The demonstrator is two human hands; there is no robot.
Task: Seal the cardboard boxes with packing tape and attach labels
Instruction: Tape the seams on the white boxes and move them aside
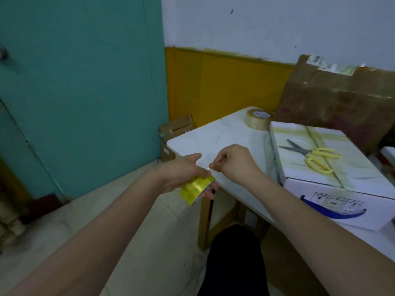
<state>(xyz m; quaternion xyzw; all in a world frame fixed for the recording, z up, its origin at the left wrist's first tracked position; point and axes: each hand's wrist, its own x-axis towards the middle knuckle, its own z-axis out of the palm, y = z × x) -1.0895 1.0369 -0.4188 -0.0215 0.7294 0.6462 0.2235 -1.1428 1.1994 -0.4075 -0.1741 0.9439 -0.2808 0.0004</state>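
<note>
Two hands: both meet just off the near-left corner of the desk (213,135), arms reaching in from the bottom of the view.
Left hand (183,174): its grip is curled round a yellow tape roll (195,189), thumb on top, fingers under the roll's far side.
Right hand (233,162): fingers curled in, thumb and forefinger in a narrow pinching grip right by the roll; it seems to hold the loose end of the tape, but the strip is too thin and clear to make out surely.
Yellow tape roll: held in the air over the floor, just beside the desk edge, glossy face toward the camera.
White box (320,178): lies on the desk to the right of the hands, flaps down, yellowish tape strips crossing its top, blue print and small symbols on its near side.
Scissors (314,155): yellow handles, lying on top of the white box, blades pointing left.
Clear tape roll (257,118): lies flat on the far part of the desk, just beyond the white box's far-left corner.
Brown cardboard (342,99): large sheet leaning at the wall behind the desk, old labels along its top edge.
Small brown box (175,133): on the floor past the desk's left end, by the teal door (74,92).
</note>
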